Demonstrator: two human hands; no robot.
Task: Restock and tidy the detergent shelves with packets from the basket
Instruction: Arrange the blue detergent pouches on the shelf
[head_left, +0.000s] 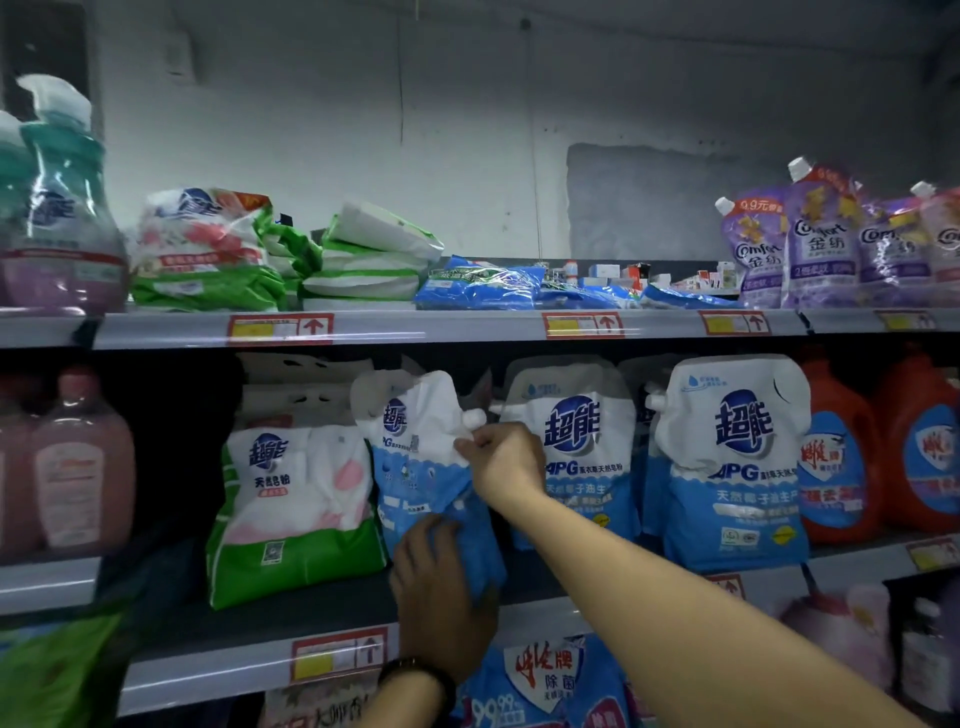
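Note:
A white-and-blue spouted detergent pouch (415, 457) stands tilted on the middle shelf (270, 608). My right hand (506, 457) pinches its upper right edge just below the white spout cap. My left hand (441, 587) grips the pouch's blue bottom corner at the shelf's front. Two matching pouches (571, 447) (732, 457) stand upright to its right. A green-and-white powder bag (291, 509) stands to its left. No basket is in view.
The top shelf (467, 325) carries green bags (208, 249), flat blue packets (483, 286) and purple softener pouches (810, 244). Orange jugs (836, 457) stand at the right of the middle shelf, pink bottles (78, 467) at the left. Blue packets (540, 686) sit on the shelf below.

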